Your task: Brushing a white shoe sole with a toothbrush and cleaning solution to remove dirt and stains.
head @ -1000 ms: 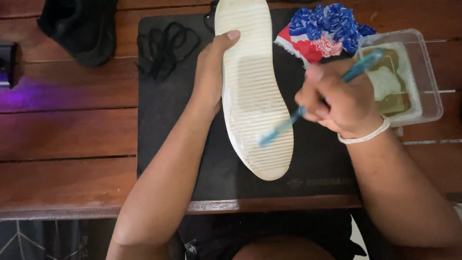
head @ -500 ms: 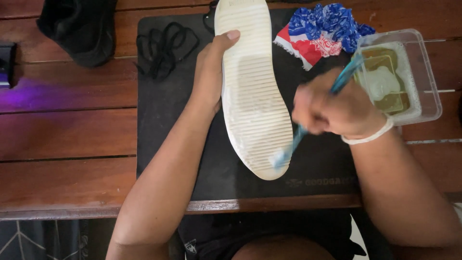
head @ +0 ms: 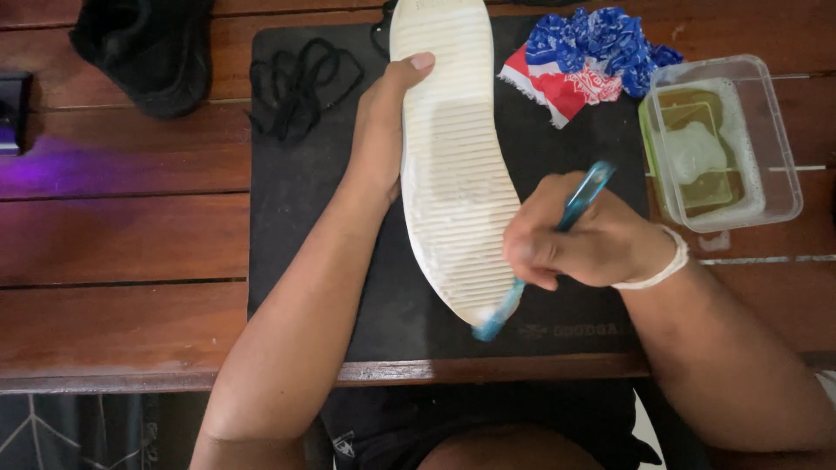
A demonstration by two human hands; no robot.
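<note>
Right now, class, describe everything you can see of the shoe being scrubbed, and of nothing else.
The shoe lies sole up on a black mat, lengthwise away from the person. Its sole is off-white, rubbery-looking, ribbed with fine cross grooves, and looks wet or soapy. The left hand grips its left edge, thumb on the sole. The right hand holds a blue brush, whose head meets the sole's near end. The upper is hidden.

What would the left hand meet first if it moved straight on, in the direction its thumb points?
Most likely the blue and red cloth. The left hand grips the white shoe sole, thumb pointing up and right across it. Depth is unclear, so it may pass over the sole's toe only.
</note>
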